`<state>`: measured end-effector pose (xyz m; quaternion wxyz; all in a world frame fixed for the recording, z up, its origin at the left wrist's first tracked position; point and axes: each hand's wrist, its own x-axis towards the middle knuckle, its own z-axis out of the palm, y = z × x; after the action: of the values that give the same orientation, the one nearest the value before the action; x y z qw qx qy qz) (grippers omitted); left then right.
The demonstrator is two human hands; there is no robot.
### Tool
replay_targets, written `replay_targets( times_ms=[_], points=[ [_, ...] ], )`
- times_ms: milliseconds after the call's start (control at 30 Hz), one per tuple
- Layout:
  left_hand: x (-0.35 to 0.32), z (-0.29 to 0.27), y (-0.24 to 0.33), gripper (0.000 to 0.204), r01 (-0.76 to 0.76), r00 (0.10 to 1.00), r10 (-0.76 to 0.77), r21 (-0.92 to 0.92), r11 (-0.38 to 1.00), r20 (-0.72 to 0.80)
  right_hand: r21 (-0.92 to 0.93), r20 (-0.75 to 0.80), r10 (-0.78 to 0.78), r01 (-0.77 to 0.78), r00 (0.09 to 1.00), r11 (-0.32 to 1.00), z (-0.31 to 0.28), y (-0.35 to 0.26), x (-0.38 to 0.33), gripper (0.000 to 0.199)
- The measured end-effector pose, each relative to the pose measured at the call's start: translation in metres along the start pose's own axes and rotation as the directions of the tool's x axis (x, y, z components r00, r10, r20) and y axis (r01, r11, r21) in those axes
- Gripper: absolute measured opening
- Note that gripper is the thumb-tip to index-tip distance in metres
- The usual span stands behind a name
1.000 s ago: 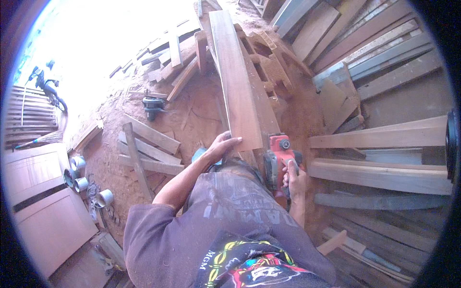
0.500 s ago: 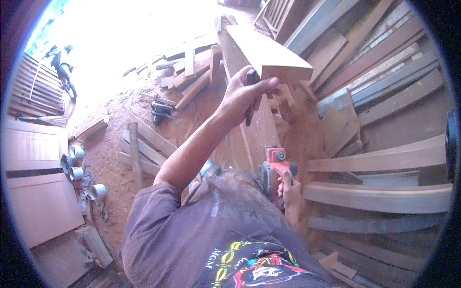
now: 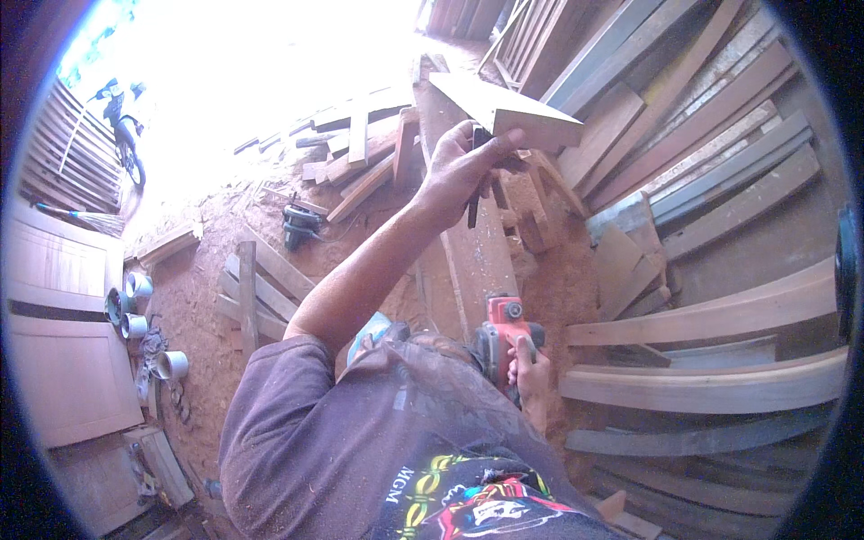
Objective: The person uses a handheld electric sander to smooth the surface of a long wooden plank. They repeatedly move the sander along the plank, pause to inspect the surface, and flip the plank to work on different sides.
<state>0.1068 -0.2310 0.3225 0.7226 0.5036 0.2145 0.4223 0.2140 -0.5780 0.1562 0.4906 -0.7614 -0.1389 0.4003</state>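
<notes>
My left hand (image 3: 459, 166) is stretched far forward, fingers closed around a dark flat tool (image 3: 473, 211) whose exact kind I cannot make out. It is right at the near end of a pale wooden board (image 3: 538, 131), and the thumb lies by the end face. Whether the fingers also grip the board is hidden. Close to my body, my right hand (image 3: 529, 367) is wrapped around the handle of a red and black electric hand planer (image 3: 506, 335). The planer is at the near end of a long, dusty wooden beam (image 3: 486, 265) running away from me.
Curved and straight timbers (image 3: 711, 382) are stacked on the right. Offcuts (image 3: 364, 166) and another power tool (image 3: 301, 225) lie on the dusty ground at left. White cups (image 3: 171, 364) stand near wooden panels (image 3: 67, 382); a motorbike (image 3: 126, 135) is farther off.
The board's near end looks tipped up, showing less of its top face. My left hand has turned slightly with the dark tool. The planer and my right hand sit a little lower and further left.
</notes>
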Motion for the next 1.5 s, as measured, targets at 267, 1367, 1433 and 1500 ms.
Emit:
replay_targets(
  times_ms=[267, 1367, 1433, 1500],
  points=[
    [-0.001, 0.001, 0.003, 0.056, 0.001, 1.000, -0.002, 0.034, 0.999, 0.016, -0.017, 0.005, -0.005, 0.005, 1.000, 1.000, 0.001, -0.001, 0.001, 0.048],
    [-0.015, -0.032, 0.008, 0.045, -0.025, 1.000, 0.026, -0.059, 0.998, 0.010, -0.055, 0.028, -0.030, 0.031, 0.999, 0.998, 0.003, 0.013, 0.014, 0.049],
    [-0.015, -0.030, 0.010, 0.044, -0.054, 0.999, 0.054, -0.045, 0.998, -0.001, -0.057, 0.029, -0.023, 0.025, 0.999, 0.998, 0.003, 0.019, 0.018, 0.049],
    [-0.015, -0.031, 0.011, 0.043, -0.067, 0.998, 0.067, -0.039, 0.997, -0.006, -0.057, 0.022, -0.009, 0.010, 1.000, 0.998, 0.003, 0.018, 0.018, 0.049]
  ],
)
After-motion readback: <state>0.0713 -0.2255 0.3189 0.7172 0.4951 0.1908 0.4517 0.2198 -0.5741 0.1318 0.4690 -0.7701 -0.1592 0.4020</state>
